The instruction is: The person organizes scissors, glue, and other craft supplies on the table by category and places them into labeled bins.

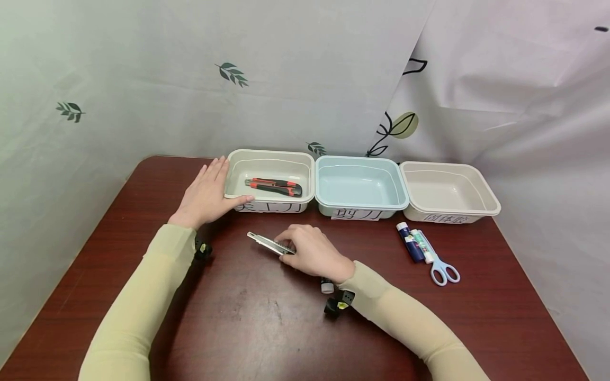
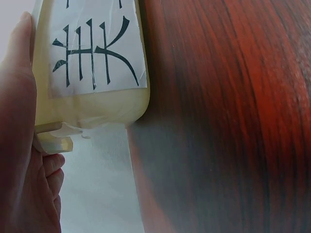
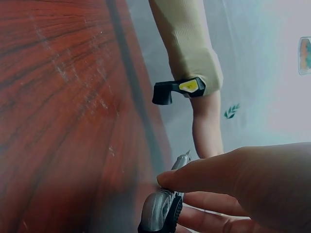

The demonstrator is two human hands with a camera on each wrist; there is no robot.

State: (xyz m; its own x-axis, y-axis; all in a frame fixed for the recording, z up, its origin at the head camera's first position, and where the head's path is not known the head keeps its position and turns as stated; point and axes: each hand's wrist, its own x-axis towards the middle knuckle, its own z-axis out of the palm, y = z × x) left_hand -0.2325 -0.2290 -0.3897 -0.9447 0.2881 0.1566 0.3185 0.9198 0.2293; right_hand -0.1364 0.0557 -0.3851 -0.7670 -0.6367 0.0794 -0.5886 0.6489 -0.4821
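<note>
Our right hand [image 1: 312, 253] pinches silver utility knife [image 1: 266, 242]; straight-fingered left hand [image 1: 205, 193] touches tray [image 1: 271, 164], two snap-off cutters [image 1: 276, 189] already inside; scissors [image 1: 439, 263], glue sticks [image 1: 411, 243] outside.

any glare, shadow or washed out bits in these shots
Head view: a pale sheen on the table, small highlights inside the blue bin; left wrist view: the left grip in shade, a dark shadow across the tabletop; right wrist view: the backdrop washed out toward the right, highlights on the cutter.

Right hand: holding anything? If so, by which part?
Yes: the right hand pinches a silver utility knife by its handle, pointed end jutting free.
</note>
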